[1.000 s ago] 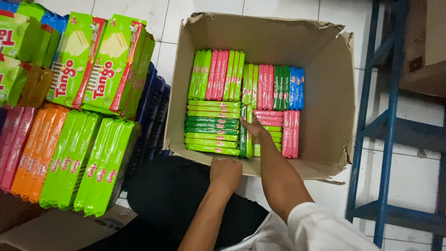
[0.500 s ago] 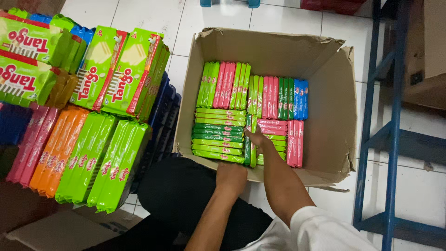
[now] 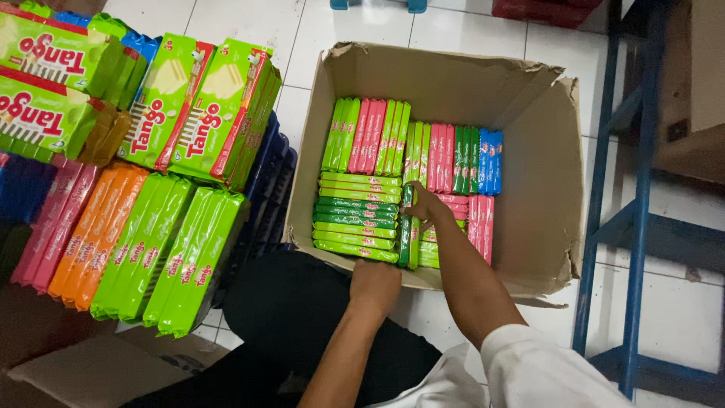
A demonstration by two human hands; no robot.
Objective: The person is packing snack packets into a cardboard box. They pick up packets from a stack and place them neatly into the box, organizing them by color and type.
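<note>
An open cardboard box (image 3: 544, 174) sits on the white tiled floor, filled with flat snack packs in light green, dark green, pink and blue. My right hand (image 3: 424, 205) is inside the box, gripping a dark green pack (image 3: 406, 227) that stands on edge between a stack of flat green packs (image 3: 356, 215) and the pink and green ones to the right. My left hand (image 3: 374, 287) rests closed on the box's near wall, at its lower edge.
To the left, stacks of green, orange and pink snack packs (image 3: 151, 242) lie on dark blue crates (image 3: 268, 196), with larger green wafer packs (image 3: 204, 106) above them. A blue metal rack (image 3: 634, 211) stands at the right. Flat cardboard (image 3: 98, 366) lies at the lower left.
The view has shifted slightly, so the box sits lower in frame. My right hand has stayed on the upright dark green pack; my left hand remains at the box's near wall.
</note>
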